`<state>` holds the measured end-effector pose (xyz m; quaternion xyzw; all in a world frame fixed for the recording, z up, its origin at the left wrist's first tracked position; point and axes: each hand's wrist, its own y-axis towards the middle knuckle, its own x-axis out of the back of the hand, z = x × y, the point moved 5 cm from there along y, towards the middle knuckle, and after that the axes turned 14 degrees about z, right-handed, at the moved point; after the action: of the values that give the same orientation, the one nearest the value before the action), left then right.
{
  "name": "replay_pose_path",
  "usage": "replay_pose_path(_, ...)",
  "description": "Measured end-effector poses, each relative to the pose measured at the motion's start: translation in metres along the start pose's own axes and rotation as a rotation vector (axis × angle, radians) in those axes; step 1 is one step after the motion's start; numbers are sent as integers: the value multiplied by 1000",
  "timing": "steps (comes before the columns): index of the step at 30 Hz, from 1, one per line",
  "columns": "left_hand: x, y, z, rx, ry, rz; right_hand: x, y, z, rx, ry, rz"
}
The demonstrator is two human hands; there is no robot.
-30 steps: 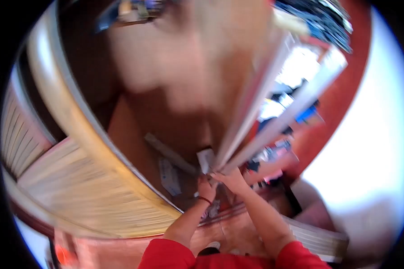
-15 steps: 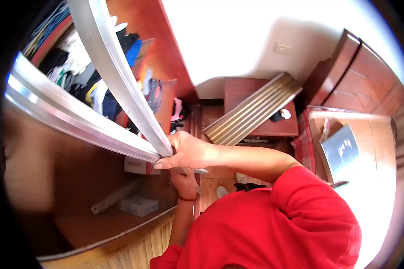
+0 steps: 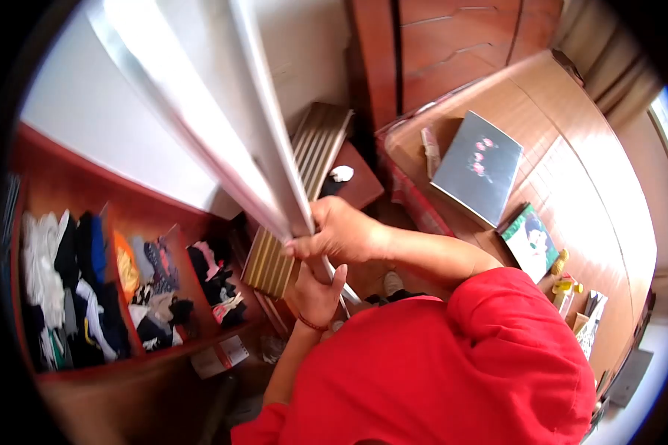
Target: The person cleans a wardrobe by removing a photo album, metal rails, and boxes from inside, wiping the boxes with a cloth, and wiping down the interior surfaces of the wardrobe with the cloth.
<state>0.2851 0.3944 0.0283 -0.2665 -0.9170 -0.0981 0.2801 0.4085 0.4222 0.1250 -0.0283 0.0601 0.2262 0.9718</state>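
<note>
Long silvery metal rails (image 3: 271, 144) run from the top of the view down to my hands, blurred by motion. My right hand (image 3: 341, 231) is closed around them, with its thumb lying along the near side. Just below it, my left hand (image 3: 319, 297), with a dark red bracelet at the wrist, is wrapped round the rails' lower part, its thumb pointing up. Short rail ends (image 3: 349, 295) show beyond my left hand. Behind the rails leans a gold-striped panel (image 3: 323, 137), partly hidden by them.
At left, a reddish-brown wardrobe (image 3: 193, 215) has shelves of folded clothes (image 3: 82, 282). A wooden table (image 3: 564, 159) at right bears a dark book (image 3: 479, 167), a green picture (image 3: 531, 241) and small items. Behind stands a brown cabinet (image 3: 453, 44); a low brown stand (image 3: 360, 178) supports the panel.
My view has turned to the right. The rails have swung from pointing up-left to pointing more steeply upward, still held in both hands. More of the table shows.
</note>
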Motion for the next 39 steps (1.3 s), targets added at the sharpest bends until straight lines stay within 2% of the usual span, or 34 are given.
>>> replay_pose_path(1,-14,14,-14,36,-29,69,27,-14,3,68,-63,-67)
replay_pose_path(5,-67,60,-47,-235,-38,199,113,-80,16,86,192,-288)
replay_pose_path(8,-93,73,-54,-275,22,320,161,-132,32,148,409,-529)
replay_pose_path(9,-102,75,-49,-196,-13,417,180,-148,34,184,421,-499)
replay_pose_path(10,-104,79,-49,-172,-21,401,200,-164,36,217,436,-464)
replay_pose_path(13,-103,96,-61,-273,35,493,255,-213,35,311,557,-552)
replay_pose_path(14,-98,102,-64,-257,34,487,267,-227,41,325,610,-569)
replay_pose_path(16,-104,110,-65,-153,44,712,282,-252,52,359,596,-679)
replay_pose_path(18,-109,118,-69,-164,71,731,292,-275,56,425,652,-709)
replay_pose_path(19,-114,121,-73,-187,107,773,297,-293,53,389,653,-761)
replay_pose_path(20,-118,126,-78,-214,144,805,298,-300,55,391,677,-722)
replay_pose_path(21,-115,129,-87,-292,127,707,305,-314,53,391,676,-782)
replay_pose_path(24,-100,141,-113,-359,171,700,314,-343,45,347,668,-1065)
replay_pose_path(28,-90,161,-122,-442,325,604,328,-352,3,264,716,-1193)
replay_pose_path(29,-93,170,-116,-446,378,578,335,-348,-13,267,782,-1293)
replay_pose_path(31,-101,189,-98,-455,488,503,351,-330,-52,256,932,-1302)
replay_pose_path(34,-120,228,-56,-375,531,479,374,-283,-101,214,1253,-1229)
replay_pose_path(39,-147,286,2,-144,634,618,421,-212,-153,99,1309,-1214)
